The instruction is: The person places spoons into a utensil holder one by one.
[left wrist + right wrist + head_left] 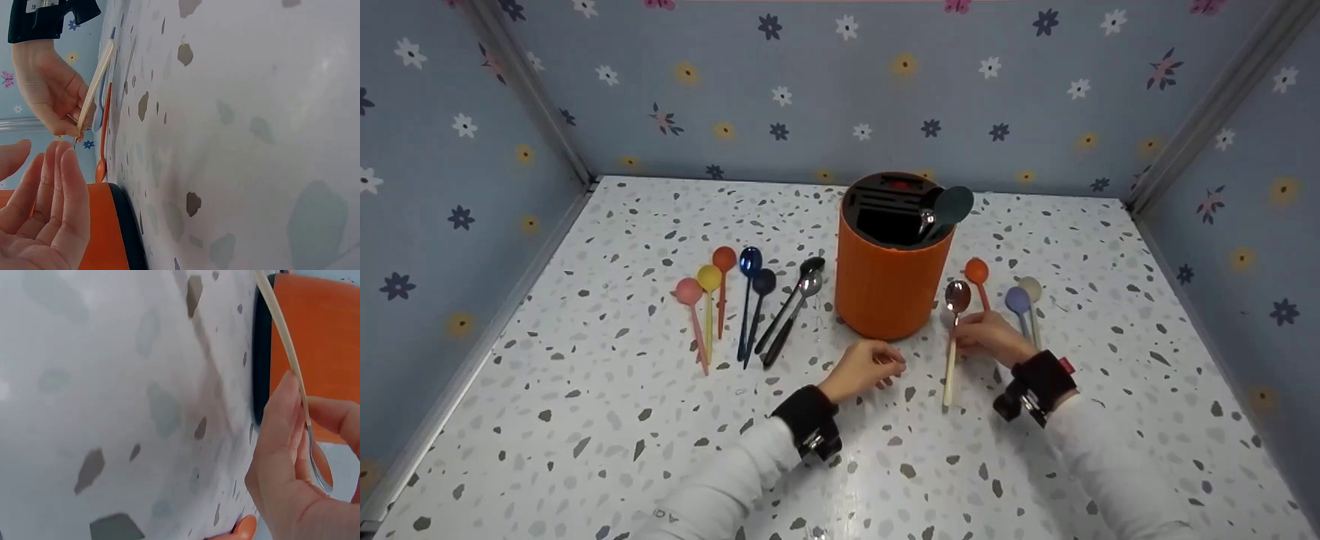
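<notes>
Right hand pinching cream-handled spoon beside orange holder

White sleeves (712, 480) are coming in from the bottom edge, black wrist straps (807, 417) sitting at both wrists. Cream-handled spoon (951, 367) is standing out right of centre, silver bowl pointing to the top of the frame, handle end to the bottom. Left hand (861, 369) is hovering at centre, fingers extending loosely, holding nothing. Right hand (994, 336), right of centre, is pinching the spoon between thumb and fingers near where handle is meeting metal.

Spoons are lying on the worktop (607, 442) in two groups. Left of centre, running left to right: pink spoon (688, 291), yellow spoon (709, 277), red spoon (724, 259), blue spoon (750, 262), navy spoon (764, 282), silver spoon with black handle (810, 283), black spoon (813, 265). Right of centre: orange spoon (977, 271), lavender spoon (1018, 300), beige spoon (1030, 288), handles partly hiding behind the right hand and wrist.

Orange holder (889, 292) is standing upright just above the left hand; dark green spoon (955, 204) is leaning in its opening, bowl up. Flowered wall (847, 90) is filling the top.
</notes>
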`<state>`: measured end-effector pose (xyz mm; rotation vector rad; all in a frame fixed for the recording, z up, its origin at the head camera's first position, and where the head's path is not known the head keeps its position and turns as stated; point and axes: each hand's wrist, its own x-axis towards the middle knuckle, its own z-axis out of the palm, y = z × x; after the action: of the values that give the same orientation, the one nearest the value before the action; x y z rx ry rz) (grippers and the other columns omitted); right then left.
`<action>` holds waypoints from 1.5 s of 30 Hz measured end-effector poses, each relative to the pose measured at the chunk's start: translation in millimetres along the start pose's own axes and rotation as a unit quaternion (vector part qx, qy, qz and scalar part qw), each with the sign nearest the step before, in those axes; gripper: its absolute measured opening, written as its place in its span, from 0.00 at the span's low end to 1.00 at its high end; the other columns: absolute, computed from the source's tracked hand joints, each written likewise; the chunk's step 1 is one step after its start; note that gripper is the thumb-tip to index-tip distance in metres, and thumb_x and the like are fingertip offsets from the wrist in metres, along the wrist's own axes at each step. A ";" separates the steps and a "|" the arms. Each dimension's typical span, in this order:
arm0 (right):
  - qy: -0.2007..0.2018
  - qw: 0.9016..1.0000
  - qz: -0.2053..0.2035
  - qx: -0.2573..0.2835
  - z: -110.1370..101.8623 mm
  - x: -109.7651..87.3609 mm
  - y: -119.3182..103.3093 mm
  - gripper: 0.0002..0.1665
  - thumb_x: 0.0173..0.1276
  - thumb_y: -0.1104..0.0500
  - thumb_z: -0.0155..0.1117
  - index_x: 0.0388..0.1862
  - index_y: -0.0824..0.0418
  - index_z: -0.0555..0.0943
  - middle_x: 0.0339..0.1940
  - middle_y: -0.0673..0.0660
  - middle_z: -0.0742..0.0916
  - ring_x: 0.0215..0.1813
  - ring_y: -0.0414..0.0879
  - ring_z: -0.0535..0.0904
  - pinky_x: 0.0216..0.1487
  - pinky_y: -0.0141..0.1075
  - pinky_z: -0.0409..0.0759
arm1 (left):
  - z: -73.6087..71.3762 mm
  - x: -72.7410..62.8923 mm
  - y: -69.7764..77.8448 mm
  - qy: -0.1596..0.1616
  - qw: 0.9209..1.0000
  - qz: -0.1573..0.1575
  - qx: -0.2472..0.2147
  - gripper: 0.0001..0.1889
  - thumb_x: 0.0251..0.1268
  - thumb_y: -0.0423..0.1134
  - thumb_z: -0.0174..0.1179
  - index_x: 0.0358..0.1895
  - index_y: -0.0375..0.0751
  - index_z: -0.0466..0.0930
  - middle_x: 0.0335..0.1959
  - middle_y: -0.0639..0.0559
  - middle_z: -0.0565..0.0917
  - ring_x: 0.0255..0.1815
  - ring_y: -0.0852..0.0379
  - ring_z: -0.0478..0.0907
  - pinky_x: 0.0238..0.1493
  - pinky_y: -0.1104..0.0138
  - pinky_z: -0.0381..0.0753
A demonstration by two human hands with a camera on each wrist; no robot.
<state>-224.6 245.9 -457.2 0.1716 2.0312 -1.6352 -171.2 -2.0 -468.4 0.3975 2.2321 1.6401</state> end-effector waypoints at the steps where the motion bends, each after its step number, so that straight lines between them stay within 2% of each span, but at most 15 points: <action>1: 0.000 1.000 -0.002 0.006 1.8 -1.0 0.2 0.08 0.69 0.67 0.56 0.45 0.69 0.75 0.27 0.47 0.85 0.32 0.35 0.82 0.40 0.27 0.85 | 0.6 0.1 -0.5 -0.001 1.000 -0.001 0.000 0.10 0.63 0.28 0.61 0.44 0.25 0.83 0.35 0.33 0.86 0.22 0.65 0.75 0.28 0.71 0.84; 4: -0.002 1.000 -0.009 0.023 7.2 -3.1 0.6 0.08 0.69 0.67 0.55 0.45 0.70 0.75 0.26 0.47 0.85 0.32 0.35 0.82 0.41 0.28 0.85 | 2.2 -0.3 -0.8 -0.005 1.000 -0.008 0.000 0.10 0.63 0.29 0.61 0.45 0.25 0.83 0.36 0.34 0.86 0.23 0.63 0.77 0.30 0.69 0.86; 10: -0.013 0.999 -0.018 0.043 17.8 -6.6 -0.4 0.11 0.70 0.68 0.54 0.47 0.75 0.74 0.28 0.50 0.85 0.33 0.37 0.83 0.42 0.29 0.86 | 6.6 -1.0 -1.2 -0.006 1.000 -0.013 -0.006 0.10 0.64 0.29 0.62 0.44 0.24 0.83 0.35 0.34 0.86 0.29 0.45 0.84 0.32 0.66 0.88; 13: -0.019 0.998 -0.025 0.049 21.3 -8.6 -1.4 0.09 0.71 0.68 0.54 0.45 0.74 0.75 0.29 0.51 0.86 0.34 0.38 0.84 0.43 0.29 0.87 | 8.8 -1.0 -0.9 -0.006 1.000 -0.014 -0.006 0.11 0.64 0.30 0.62 0.45 0.24 0.83 0.36 0.34 0.86 0.32 0.41 0.85 0.33 0.64 0.89; 19: -0.032 0.997 -0.035 0.054 29.3 -14.8 -4.6 0.05 0.70 0.67 0.55 0.36 0.65 0.78 0.31 0.51 0.85 0.35 0.39 0.84 0.43 0.29 0.86 | 12.1 -1.8 -0.8 -0.014 0.999 -0.036 -0.013 0.13 0.65 0.32 0.62 0.48 0.24 0.82 0.37 0.36 0.85 0.31 0.47 0.85 0.34 0.63 0.89; 26: -0.030 0.997 -0.020 0.062 38.6 -20.9 -9.1 0.06 0.72 0.67 0.53 0.35 0.63 0.77 0.32 0.51 0.84 0.36 0.39 0.84 0.46 0.30 0.86 | 16.0 -3.8 -0.3 -0.029 0.996 -0.068 -0.043 0.13 0.66 0.32 0.61 0.49 0.25 0.82 0.39 0.33 0.86 0.29 0.54 0.84 0.31 0.66 0.88; 32: -0.027 0.997 -0.022 0.068 42.9 -24.4 -12.0 0.05 0.72 0.68 0.54 0.37 0.65 0.77 0.34 0.53 0.83 0.38 0.40 0.84 0.47 0.31 0.87 | 17.6 -5.7 -0.9 -0.038 0.997 -0.057 -0.043 0.11 0.66 0.30 0.61 0.47 0.24 0.82 0.34 0.38 0.86 0.23 0.64 0.78 0.26 0.71 0.84; 36: -0.024 0.996 -0.031 0.076 45.0 -25.5 -12.3 0.03 0.72 0.68 0.55 0.38 0.67 0.76 0.33 0.53 0.82 0.37 0.40 0.84 0.48 0.31 0.87 | 17.9 -6.9 -2.1 -0.050 0.997 -0.049 -0.038 0.11 0.66 0.30 0.61 0.46 0.24 0.83 0.35 0.32 0.86 0.20 0.66 0.75 0.21 0.75 0.79; 39: -0.028 0.995 -0.041 0.084 46.3 -26.5 -11.8 0.03 0.71 0.69 0.55 0.36 0.66 0.75 0.32 0.53 0.83 0.36 0.40 0.84 0.47 0.31 0.87 | 18.1 -7.5 -2.4 -0.053 0.997 -0.043 -0.039 0.11 0.65 0.29 0.61 0.45 0.23 0.83 0.37 0.28 0.86 0.20 0.67 0.74 0.21 0.77 0.77; 45: -0.025 0.995 -0.040 0.088 48.2 -26.9 -11.3 0.01 0.71 0.69 0.55 0.39 0.68 0.74 0.33 0.53 0.82 0.37 0.40 0.85 0.47 0.31 0.87 | 18.4 -7.0 -3.9 -0.052 0.997 -0.035 -0.043 0.11 0.66 0.30 0.61 0.45 0.23 0.83 0.37 0.29 0.85 0.20 0.68 0.75 0.25 0.75 0.82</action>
<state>-191.0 203.6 -441.2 0.1122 1.8783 -1.8499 -157.1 9.8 -476.4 0.3696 2.0685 1.6350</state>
